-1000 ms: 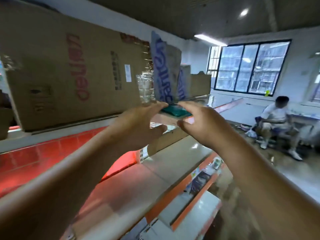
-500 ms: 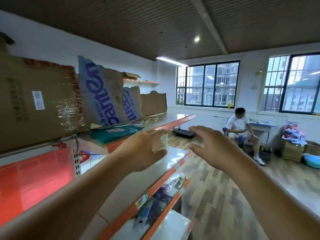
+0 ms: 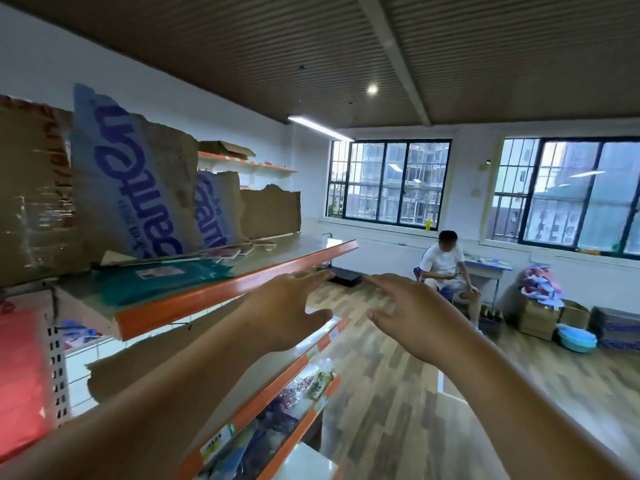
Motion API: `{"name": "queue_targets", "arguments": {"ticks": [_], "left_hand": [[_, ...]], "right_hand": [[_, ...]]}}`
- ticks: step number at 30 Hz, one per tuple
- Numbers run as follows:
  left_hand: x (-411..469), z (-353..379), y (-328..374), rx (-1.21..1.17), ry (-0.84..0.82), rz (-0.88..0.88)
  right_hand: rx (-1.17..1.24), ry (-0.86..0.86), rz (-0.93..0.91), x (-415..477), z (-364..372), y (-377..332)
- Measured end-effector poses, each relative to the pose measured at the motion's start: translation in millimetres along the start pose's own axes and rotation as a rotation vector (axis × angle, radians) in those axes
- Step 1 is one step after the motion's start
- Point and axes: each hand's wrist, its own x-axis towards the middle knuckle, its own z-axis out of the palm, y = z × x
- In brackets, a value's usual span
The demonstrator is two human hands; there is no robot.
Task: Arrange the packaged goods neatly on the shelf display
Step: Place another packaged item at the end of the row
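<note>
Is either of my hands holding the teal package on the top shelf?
No, the left hand and right hand hang open in the air, while the teal package lies flat on the shelf.

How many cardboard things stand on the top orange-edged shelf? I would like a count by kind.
Blue-printed torn cardboard pieces: 2
Plain brown torn cardboard piece: 1
Taped cardboard box: 1
Total: 4
</note>
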Motion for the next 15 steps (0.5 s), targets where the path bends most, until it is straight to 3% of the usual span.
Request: {"name": "queue_targets", "arguments": {"ticks": [15], "left_hand": [[153,79,-127,-0.060,0.083,-0.160]], "right_hand": [[-0.031,-0.069,-0.139,200,85,44]]}}
